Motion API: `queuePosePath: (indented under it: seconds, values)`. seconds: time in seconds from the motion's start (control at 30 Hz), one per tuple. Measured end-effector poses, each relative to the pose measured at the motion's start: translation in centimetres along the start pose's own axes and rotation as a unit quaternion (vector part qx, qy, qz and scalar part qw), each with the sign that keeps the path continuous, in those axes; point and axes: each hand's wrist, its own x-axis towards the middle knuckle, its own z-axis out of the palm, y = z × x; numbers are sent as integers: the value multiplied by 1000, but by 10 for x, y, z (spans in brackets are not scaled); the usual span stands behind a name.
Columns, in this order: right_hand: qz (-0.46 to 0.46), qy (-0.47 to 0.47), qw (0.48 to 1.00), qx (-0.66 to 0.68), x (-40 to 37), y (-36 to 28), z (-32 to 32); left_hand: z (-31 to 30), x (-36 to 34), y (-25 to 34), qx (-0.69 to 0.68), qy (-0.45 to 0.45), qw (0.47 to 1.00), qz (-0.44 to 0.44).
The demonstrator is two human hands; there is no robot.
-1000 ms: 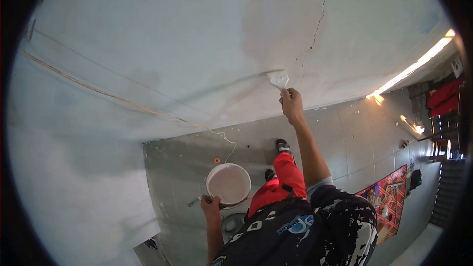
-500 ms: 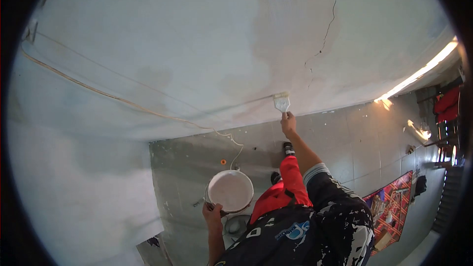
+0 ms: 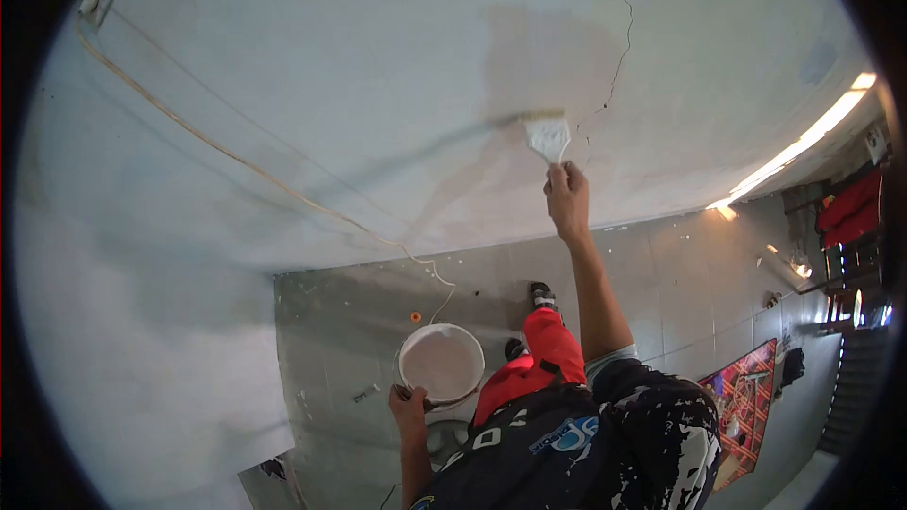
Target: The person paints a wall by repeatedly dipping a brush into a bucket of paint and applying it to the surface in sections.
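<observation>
My right hand (image 3: 568, 196) is closed round the handle of a wide paintbrush (image 3: 547, 136), whose head is streaked with white. The bristles are up at the pale wall (image 3: 397, 66), just left of the lower end of a dark crack (image 3: 624, 47). Down at the lower left, my left hand (image 3: 409, 406) grips the rim of a white bucket (image 3: 441, 332). Pale pinkish paint (image 3: 436, 365) shows inside the bucket. My left fingers are partly hidden behind its side.
A tan cable (image 3: 227, 146) runs from a wall socket (image 3: 94, 5) down to the floor near the bucket. Grey floor tiles (image 3: 680, 274) lie below the wall. A red patterned mat (image 3: 751, 406) with items on it lies at the right. Bright light (image 3: 812, 137) strikes the wall's right side.
My right hand has lifted the paintbrush higher up the wall, and its arm is stretched further. My left hand still holds the bucket in nearly the same place. The view has shifted slightly.
</observation>
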Motion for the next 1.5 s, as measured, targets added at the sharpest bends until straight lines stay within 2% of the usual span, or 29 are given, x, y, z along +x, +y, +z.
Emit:
queuePosePath:
  seconds: [0.07, 0.1, 0.17, 0.23, 0.33, 0.4, 0.47, 0.5, 0.57, 0.67, 0.7, 0.77, 0.83, 0.97, 1.03, 1.07, 1.2, 1.27, 1.3, 1.37, 1.5]
  values:
    - [-7, -59, 993, 107, -11, -44, -8, 5, -3, 6, -21, -1, 1000, 5]
    - [-6, -60, 993, 103, -20, -58, -14, 6, -5, 6, -15, -7, 1000, -3]
    - [-23, -153, 988, 22, -34, -76, -25, 6, -2, -3, -11, -22, 1000, -11]
    - [-34, -214, 972, -95, -54, -65, -34, 12, 11, -18, 18, -50, 997, 52]
    - [38, -348, 920, -176, -100, -50, -51, 32, 9, -13, 22, -90, 994, 57]
    - [33, -410, 876, -251, -132, -25, -69, 44, 9, -16, 25, -107, 991, 78]
    - [-51, -434, 853, -286, -162, -7, -87, 58, 7, -16, 30, -123, 986, 105]
    - [-53, -430, 854, -288, -172, -6, -97, 66, 5, -14, 14, -126, 985, 114]
    - [7, -469, 825, -317, -189, -22, -112, 79, -2, -14, 1, -132, 983, 130]
    - [15, -468, 810, -352, -199, -25, -134, 100, -16, -9, 75, -119, 981, 135]
    - [13, -462, 815, -349, -200, -24, -142, 111, -24, -7, 84, -116, 974, 175]
    - [4, -461, 777, -430, -197, -18, -162, 131, -35, -2, 93, -116, 964, 222]
    - [-20, -451, 782, -430, -193, -7, -186, 152, -45, 1, 246, -83, 934, 245]
    - [-68, -422, 801, -419, -192, 6, -244, 203, -83, 9, 263, -59, 922, 280]
    - [-70, -412, 809, -413, -194, 8, -279, 227, -105, 11, 285, -65, 895, 337]
    - [-73, -398, 817, -409, -190, 6, -295, 242, -120, 18, 287, -63, 894, 339]
    - [-27, -385, 830, -403, -188, -4, -368, 298, -164, 26, 310, -107, 873, 361]
    - [-1, -358, 864, -353, -188, -2, -404, 325, -184, 29, 314, -147, 864, 365]
    - [5, -357, 865, -352, -188, -1, -419, 337, -193, 30, 317, -151, 863, 363]
    - [-43, -320, 861, -392, -190, 0, -453, 364, -212, 29, 333, -177, 839, 392]
    - [-7, -296, 856, -424, -190, -11, -513, 415, -250, 28, 317, -234, 835, 383]
